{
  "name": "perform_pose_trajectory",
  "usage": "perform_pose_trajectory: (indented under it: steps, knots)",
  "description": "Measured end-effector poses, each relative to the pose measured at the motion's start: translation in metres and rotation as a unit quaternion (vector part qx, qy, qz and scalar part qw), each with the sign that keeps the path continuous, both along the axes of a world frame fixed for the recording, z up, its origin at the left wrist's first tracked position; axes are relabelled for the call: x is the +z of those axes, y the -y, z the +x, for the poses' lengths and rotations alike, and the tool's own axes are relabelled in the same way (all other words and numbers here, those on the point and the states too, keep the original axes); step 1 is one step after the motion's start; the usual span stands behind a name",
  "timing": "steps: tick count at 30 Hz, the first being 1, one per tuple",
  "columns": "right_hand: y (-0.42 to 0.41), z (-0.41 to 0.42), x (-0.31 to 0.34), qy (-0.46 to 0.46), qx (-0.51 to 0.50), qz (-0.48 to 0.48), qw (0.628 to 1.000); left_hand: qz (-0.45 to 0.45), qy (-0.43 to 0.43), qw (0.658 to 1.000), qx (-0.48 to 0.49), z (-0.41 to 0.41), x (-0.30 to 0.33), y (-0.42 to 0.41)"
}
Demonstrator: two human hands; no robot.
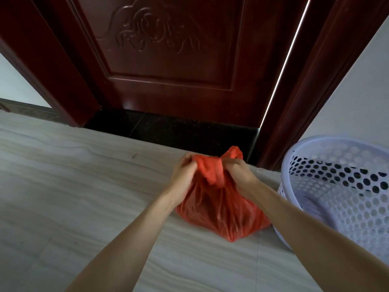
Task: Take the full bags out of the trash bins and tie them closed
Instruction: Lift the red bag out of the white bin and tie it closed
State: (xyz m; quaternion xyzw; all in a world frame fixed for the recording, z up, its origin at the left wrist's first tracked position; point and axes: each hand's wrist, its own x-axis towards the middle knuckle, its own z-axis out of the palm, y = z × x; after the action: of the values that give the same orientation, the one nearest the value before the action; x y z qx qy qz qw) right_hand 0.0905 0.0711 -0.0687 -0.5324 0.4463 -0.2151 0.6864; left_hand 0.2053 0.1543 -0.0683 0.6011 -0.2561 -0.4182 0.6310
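Observation:
A full red plastic bag (219,209) sits on the pale tiled floor, a little in front of a dark door. My left hand (184,173) grips the gathered top of the bag on its left side. My right hand (237,172) grips the top on its right side, with a twist of red plastic sticking up behind the fingers. The bag's mouth is bunched between both hands. A white perforated trash bin (336,186) stands to the right of the bag, with no bag in it that I can see.
A dark red carved wooden door (168,60) fills the view ahead, with a black threshold strip (168,129) under it. The door frame (294,112) rises just left of the bin. White wall lies on both sides.

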Motion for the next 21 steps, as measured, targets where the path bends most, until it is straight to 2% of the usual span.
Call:
perform_pose_trajectory:
  steps: [2,3,5,9,11,14,15,17,19,21]
  knots:
    - [0.005,-0.005,-0.005,0.0,-0.039,0.013,0.999,0.037,0.165,0.984,-0.061,0.008,-0.007,-0.007]
    - [0.009,-0.009,-0.008,0.001,-0.065,0.023,0.998,0.042,0.221,0.971,-0.078,0.014,-0.008,-0.008]
    - [0.015,-0.015,-0.008,-0.009,-0.078,0.024,0.997,0.028,0.25,0.965,-0.072,0.025,-0.008,-0.018]
    - [0.005,-0.013,-0.002,-0.015,-0.022,-0.009,1.0,0.035,0.14,0.988,-0.054,0.03,-0.013,-0.027]
    - [-0.001,-0.005,0.0,-0.016,-0.012,-0.016,1.0,0.049,-0.009,0.998,-0.03,0.026,0.001,-0.017]
    - [-0.004,0.0,0.003,-0.038,-0.003,-0.032,0.999,-0.005,-0.138,0.988,0.069,0.021,0.018,0.002]
    - [-0.005,-0.001,0.004,-0.04,0.001,-0.028,0.999,-0.003,-0.145,0.983,0.115,0.018,0.021,0.008]
    - [-0.007,-0.003,0.008,-0.036,0.0,-0.026,0.999,0.029,-0.161,0.975,0.147,0.016,0.016,0.006]
    - [-0.011,-0.003,0.012,-0.042,-0.011,-0.04,0.998,0.045,-0.205,0.967,0.146,0.008,0.016,0.008]
    - [-0.009,0.002,0.009,-0.04,-0.075,-0.025,0.996,0.052,-0.15,0.978,0.139,0.003,0.014,0.009]
